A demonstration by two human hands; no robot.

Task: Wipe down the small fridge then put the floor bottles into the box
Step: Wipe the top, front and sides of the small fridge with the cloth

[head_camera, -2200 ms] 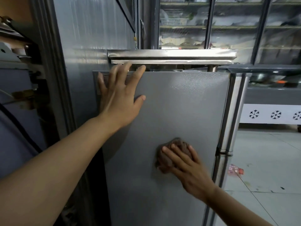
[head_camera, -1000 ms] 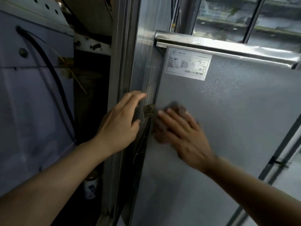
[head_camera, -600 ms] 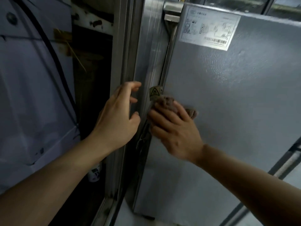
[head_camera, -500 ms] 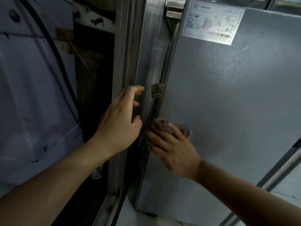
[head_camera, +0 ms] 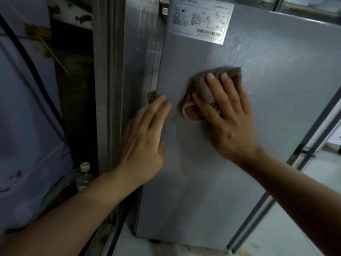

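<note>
The small fridge (head_camera: 258,126) fills most of the view, its grey pebbled side panel lying flat under the fingers of both hands and reaching well above and below them. Left of the left hand's fingers stands a taller ribbed metal cabinet side (head_camera: 140,52), and beyond that a pale blue panel (head_camera: 27,108) crossed by a black cable (head_camera: 36,74).

The right hand (head_camera: 227,119) is spread, fingers straight, pressing a brown cloth (head_camera: 204,93) against the fridge panel. The cloth is bunched under the fingertips and sticks out past them above and to the left of the index finger; a pinkish fold shows just beside the thumb side of the hand.

The left hand (head_camera: 145,137) lies flat with straight fingers, held together, on the fridge's left edge, holding nothing. Its fingertips are just left of the cloth, apart from it by a narrow strip of panel.

Well above the right fingertips a white rating label (head_camera: 201,21) with a barcode is stuck to the panel. A small yellow warning sticker (head_camera: 151,96) sits on the fridge's edge, touching the left fingertips' upper side. Below the left wrist, in the dark gap left of the cabinet, a clear bottle (head_camera: 84,178) with a white cap stands upright on the floor.
</note>
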